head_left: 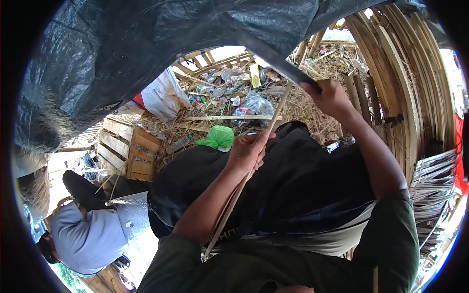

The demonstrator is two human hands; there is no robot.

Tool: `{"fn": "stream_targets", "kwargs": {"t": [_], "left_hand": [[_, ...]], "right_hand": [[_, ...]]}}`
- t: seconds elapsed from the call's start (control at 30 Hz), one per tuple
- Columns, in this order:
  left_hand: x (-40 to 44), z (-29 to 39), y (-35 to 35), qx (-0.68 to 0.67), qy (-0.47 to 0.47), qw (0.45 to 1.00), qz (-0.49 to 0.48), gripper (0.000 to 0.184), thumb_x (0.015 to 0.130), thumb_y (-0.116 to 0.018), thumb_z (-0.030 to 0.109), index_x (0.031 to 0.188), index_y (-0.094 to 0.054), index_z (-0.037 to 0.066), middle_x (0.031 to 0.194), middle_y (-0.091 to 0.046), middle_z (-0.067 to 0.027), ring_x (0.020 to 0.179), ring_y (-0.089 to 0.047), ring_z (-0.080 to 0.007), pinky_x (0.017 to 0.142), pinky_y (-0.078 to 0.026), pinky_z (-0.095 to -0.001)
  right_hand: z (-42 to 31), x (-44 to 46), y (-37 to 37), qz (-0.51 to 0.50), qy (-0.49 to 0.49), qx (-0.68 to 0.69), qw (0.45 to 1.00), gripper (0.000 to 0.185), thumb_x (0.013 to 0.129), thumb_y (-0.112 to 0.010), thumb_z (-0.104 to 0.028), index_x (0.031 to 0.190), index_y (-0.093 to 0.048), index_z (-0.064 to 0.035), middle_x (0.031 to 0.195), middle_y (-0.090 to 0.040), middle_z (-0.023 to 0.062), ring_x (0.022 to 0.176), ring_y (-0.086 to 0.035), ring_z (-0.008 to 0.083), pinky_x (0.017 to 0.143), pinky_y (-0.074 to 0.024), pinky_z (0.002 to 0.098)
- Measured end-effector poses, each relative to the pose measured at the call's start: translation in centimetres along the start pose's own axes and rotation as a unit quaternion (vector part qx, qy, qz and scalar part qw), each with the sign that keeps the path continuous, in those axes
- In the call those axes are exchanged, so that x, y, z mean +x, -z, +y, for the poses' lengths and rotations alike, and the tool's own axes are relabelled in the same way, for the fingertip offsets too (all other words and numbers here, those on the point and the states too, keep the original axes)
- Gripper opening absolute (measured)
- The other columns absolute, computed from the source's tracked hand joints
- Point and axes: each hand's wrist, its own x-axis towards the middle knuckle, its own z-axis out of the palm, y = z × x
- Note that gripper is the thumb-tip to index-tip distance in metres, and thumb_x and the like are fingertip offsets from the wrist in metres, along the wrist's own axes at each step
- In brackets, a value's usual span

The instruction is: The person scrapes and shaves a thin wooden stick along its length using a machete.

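Note:
My left hand [247,154] is closed around a long thin bamboo strip [279,105], which slants from my chest up and away to the right. In my right hand [332,100] is the dark handle of a machete, gripped firmly. The machete blade [281,62] points up and to the left, and it crosses the far end of the strip; whether the edge touches it I cannot tell. Below both hands, black cloth [303,176] covers my lap and legs.
Litter and plastic bags [256,105] lie over straw ahead. A green plastic bag [217,136] and a wooden crate [129,149] are to the left. Dark tarp [161,29] hangs overhead. Bamboo slats [391,73] stand at right. Another person [88,239] sits at lower left.

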Motion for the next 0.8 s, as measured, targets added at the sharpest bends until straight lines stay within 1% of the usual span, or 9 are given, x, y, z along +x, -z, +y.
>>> {"fn": "stream_targets", "kwargs": {"t": [0.1,0.2,0.3,0.4,0.43,0.47,0.6,0.63,0.8], "left_hand": [[0.3,0.0,0.2,-0.029,0.012,0.999,-0.012,0.038,0.101,-0.058,0.038,0.109,-0.065,0.002,0.048,-0.038,0.0054,0.034,-0.030,-0.0031,0.033,-0.023,-0.0209],[0.0,-0.5,0.5,-0.040,0.033,0.999,-0.014,0.039,0.101,-0.057,0.039,0.111,-0.063,0.002,0.048,-0.037,0.0058,0.034,-0.029,-0.0034,0.033,-0.023,-0.0209],[-0.2,0.2,0.4,-0.079,0.030,0.996,-0.030,0.039,0.102,-0.056,0.040,0.111,-0.062,0.003,0.048,-0.036,0.0063,0.034,-0.029,-0.0037,0.034,-0.023,-0.0210],[0.3,0.8,-0.2,-0.099,0.041,0.994,-0.033,0.039,0.102,-0.055,0.041,0.112,-0.061,0.004,0.048,-0.035,0.0068,0.035,-0.029,-0.0036,0.034,-0.024,-0.0210],[0.2,0.4,0.0,-0.114,0.038,0.992,-0.031,0.038,0.101,-0.056,0.041,0.109,-0.062,0.004,0.048,-0.036,0.0065,0.035,-0.029,-0.0034,0.035,-0.024,-0.0211],[0.2,0.0,0.5,-0.125,0.035,0.991,-0.030,0.037,0.101,-0.058,0.041,0.106,-0.064,0.005,0.048,-0.036,0.0063,0.034,-0.029,-0.0032,0.035,-0.023,-0.0212],[-0.2,0.1,1.0,-0.091,0.017,0.995,-0.041,0.038,0.102,-0.054,0.041,0.111,-0.061,0.005,0.049,-0.035,0.0071,0.035,-0.029,-0.0033,0.035,-0.025,-0.0204],[-0.3,0.3,0.9,-0.100,0.025,0.994,-0.038,0.038,0.102,-0.054,0.041,0.111,-0.061,0.005,0.049,-0.035,0.0072,0.035,-0.029,-0.0033,0.035,-0.025,-0.0205],[0.0,0.0,1.3,-0.099,0.019,0.995,-0.027,0.037,0.102,-0.054,0.041,0.109,-0.061,0.005,0.049,-0.034,0.0072,0.035,-0.028,-0.0036,0.034,-0.024,-0.0208]], "right_hand": [[0.1,-2.1,-3.5,0.054,0.078,-0.019,0.995,0.046,0.091,-0.070,-0.041,0.069,-0.063,-0.0019,0.055,-0.057,0.0202,0.051,-0.062,0.0375,0.050,-0.0470,0.0456],[-1.4,-2.4,-3.1,-0.027,0.140,-0.012,0.990,0.046,0.091,-0.071,-0.040,0.070,-0.065,0.0000,0.056,-0.058,0.0212,0.051,-0.062,0.0367,0.050,-0.0454,0.0458],[-1.3,-0.5,-0.9,-0.031,-0.004,0.035,0.999,0.057,0.091,-0.065,-0.053,0.069,-0.066,0.0003,0.062,-0.063,0.0216,0.065,-0.066,0.0452,0.060,-0.0523,0.0490],[-0.4,-2.1,-3.4,0.007,0.068,0.013,0.998,0.057,0.092,-0.063,-0.053,0.070,-0.066,-0.0006,0.062,-0.063,0.0218,0.066,-0.065,0.0458,0.062,-0.0525,0.0490],[-2.0,-3.3,-3.9,-0.014,0.088,0.043,0.995,0.045,0.091,-0.072,-0.036,0.068,-0.061,0.0008,0.057,-0.058,0.0217,0.053,-0.063,0.0379,0.052,-0.0462,0.0458],[-1.8,-3.5,-4.3,-0.011,0.128,0.004,0.992,0.045,0.091,-0.071,-0.037,0.069,-0.062,0.0005,0.057,-0.059,0.0209,0.054,-0.063,0.0378,0.053,-0.0475,0.0466],[-1.6,-0.5,-0.8,-0.004,0.023,0.012,1.000,0.042,0.092,-0.069,-0.037,0.074,-0.065,0.0008,0.058,-0.060,0.0191,0.056,-0.063,0.0383,0.054,-0.0490,0.0462],[-0.1,0.2,-1.8,0.075,0.074,-0.004,0.994,0.040,0.093,-0.069,-0.036,0.077,-0.066,0.0005,0.058,-0.060,0.0186,0.055,-0.063,0.0387,0.053,-0.0488,0.0457],[-1.4,-3.2,-4.1,0.017,0.126,-0.038,0.991,0.040,0.093,-0.070,-0.034,0.074,-0.065,0.0005,0.058,-0.060,0.0185,0.055,-0.063,0.0393,0.052,-0.0478,0.0465]]}}
